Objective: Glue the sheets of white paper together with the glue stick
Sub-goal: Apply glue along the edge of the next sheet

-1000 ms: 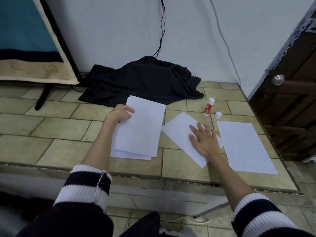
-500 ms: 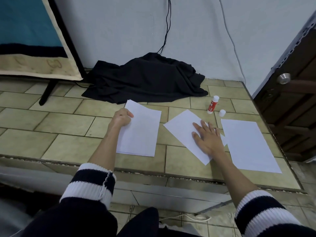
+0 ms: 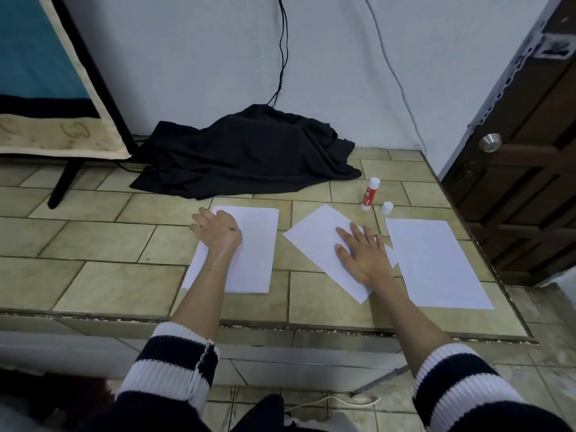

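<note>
Paper sheets lie in three places on the tiled ledge (image 3: pixel 93 285): a left stack (image 3: pixel 255 254), a skewed middle sheet (image 3: pixel 314 241) and a right sheet (image 3: pixel 436 263) near the right edge. Left hand (image 3: pixel 218 233) rests flat, fingers loosely curled, on the stack; right hand (image 3: pixel 363 254) presses spread on the middle sheet. Glue stick (image 3: pixel 370 194) stands uncapped toward the far right corner, its cap (image 3: pixel 387 207) just beside it, a black cloth (image 3: pixel 249 154) behind.

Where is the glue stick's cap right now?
In the head view the white cap stands on the tiled surface at the far right, just right of the uncapped glue stick and beyond the rightmost paper sheet.
</note>
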